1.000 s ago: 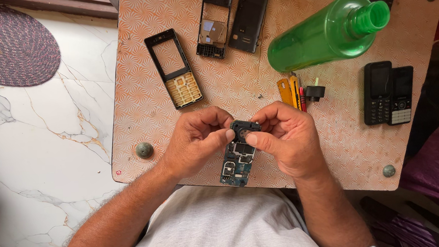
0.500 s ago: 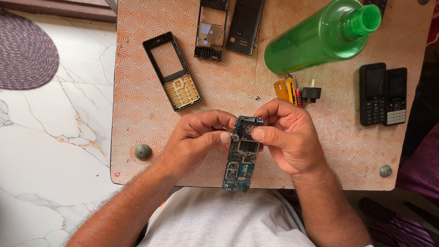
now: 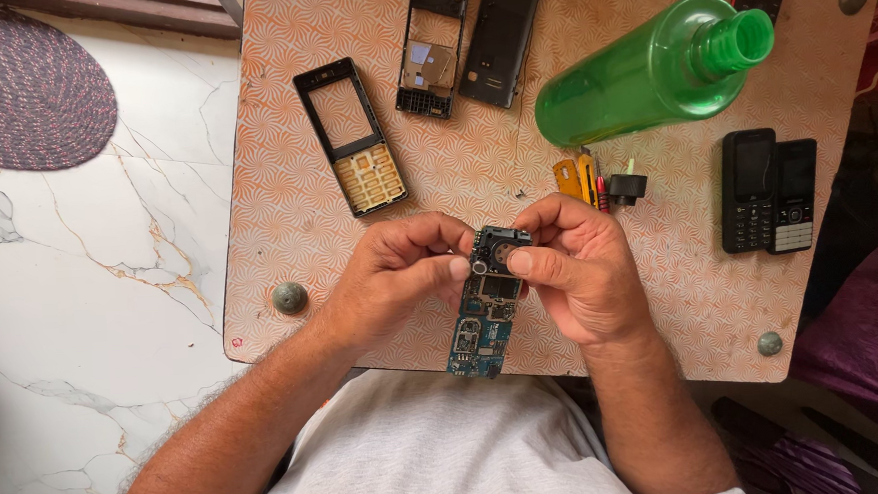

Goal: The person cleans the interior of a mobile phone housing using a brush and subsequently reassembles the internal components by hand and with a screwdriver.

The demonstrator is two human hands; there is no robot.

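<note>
Both hands hold a blue-green phone circuit board (image 3: 484, 320) upright over the near edge of a small patterned table (image 3: 455, 166). My left hand (image 3: 396, 277) pinches the board's upper left side, thumb tip by the small camera part. My right hand (image 3: 577, 268) grips the upper right side, thumb pressed on the round speaker at the top. The board's lower end hangs free above my white shirt.
On the table lie a black phone front frame with a yellow keypad (image 3: 351, 136), a phone middle frame (image 3: 429, 45), a black back cover (image 3: 501, 36), a green plastic bottle on its side (image 3: 650, 71), small tools (image 3: 596, 181) and two black phones (image 3: 768, 191). A woven mat (image 3: 20, 94) is on the marble floor.
The board has been turned more upright and lifted slightly, so its full length shows. Both thumbs have shifted onto its top end.
</note>
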